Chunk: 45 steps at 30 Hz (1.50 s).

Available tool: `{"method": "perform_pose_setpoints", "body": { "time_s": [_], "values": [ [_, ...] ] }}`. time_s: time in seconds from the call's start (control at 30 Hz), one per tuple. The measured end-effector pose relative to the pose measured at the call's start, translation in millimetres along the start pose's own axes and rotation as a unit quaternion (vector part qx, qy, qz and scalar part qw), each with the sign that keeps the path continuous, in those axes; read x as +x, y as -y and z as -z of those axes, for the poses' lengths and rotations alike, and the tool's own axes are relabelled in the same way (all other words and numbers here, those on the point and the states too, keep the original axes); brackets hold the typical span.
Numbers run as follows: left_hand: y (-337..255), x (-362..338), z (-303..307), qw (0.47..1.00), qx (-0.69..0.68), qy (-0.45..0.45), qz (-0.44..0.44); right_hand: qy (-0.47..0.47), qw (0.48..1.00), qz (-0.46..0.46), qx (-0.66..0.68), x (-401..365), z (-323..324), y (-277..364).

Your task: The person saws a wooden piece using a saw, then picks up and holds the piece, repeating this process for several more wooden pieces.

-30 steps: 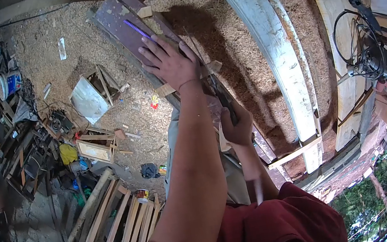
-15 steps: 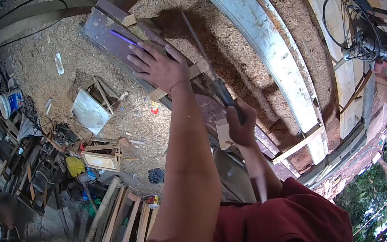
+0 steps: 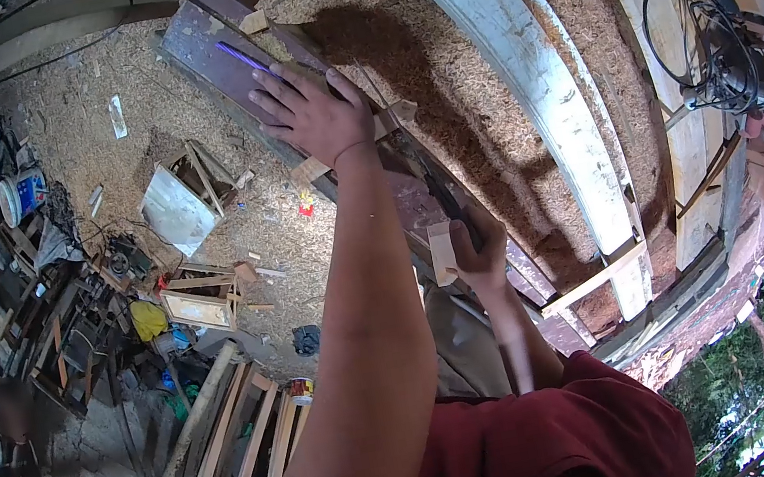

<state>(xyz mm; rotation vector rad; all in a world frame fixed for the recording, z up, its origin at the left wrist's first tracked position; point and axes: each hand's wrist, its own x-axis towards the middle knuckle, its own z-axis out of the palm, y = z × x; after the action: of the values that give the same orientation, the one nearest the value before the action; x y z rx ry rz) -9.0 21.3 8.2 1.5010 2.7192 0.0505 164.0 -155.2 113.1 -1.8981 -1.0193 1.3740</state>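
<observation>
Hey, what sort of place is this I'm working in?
Probably a woodworking shop: tan wood shavings cover much of the ground, long pale wooden slats sit side by side, and your right hand holds what looks like a dark-handled metal handsaw.

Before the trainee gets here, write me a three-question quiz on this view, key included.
1. Which hand grips the saw?
2. True or false: the light wooden strip shows on both sides of the left hand.
3. What colour is the slim stick by the left hand's fingers?
(a) yellow
(b) purple
(c) white

Key:
1. The right hand.
2. True; the hand covers its middle.
3. b.
</observation>
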Motion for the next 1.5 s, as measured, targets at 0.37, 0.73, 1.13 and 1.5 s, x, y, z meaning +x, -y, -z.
{"method": "perform_pose_setpoints", "body": {
  "time_s": [0.37, 0.73, 1.13, 1.5],
  "values": [
    [1, 1, -2, 1.0, 0.005, -0.005, -0.003, 0.03, 0.998, 0.037, -0.04, -2, 3, -10],
    [5, -5, -7, 1.0, -0.003, -0.014, 0.005, -0.053, 0.995, 0.05, -0.068, 19, -22, 33],
    [0, 0, -8, 1.0, -0.003, -0.023, 0.01, 0.081, 0.993, 0.01, -0.086, 34, 27, 29],
    [1, 0, -7, 1.0, 0.007, -0.01, 0.013, 0.077, 0.992, 0.009, -0.097, 35, 20, 33]
  ]
}}
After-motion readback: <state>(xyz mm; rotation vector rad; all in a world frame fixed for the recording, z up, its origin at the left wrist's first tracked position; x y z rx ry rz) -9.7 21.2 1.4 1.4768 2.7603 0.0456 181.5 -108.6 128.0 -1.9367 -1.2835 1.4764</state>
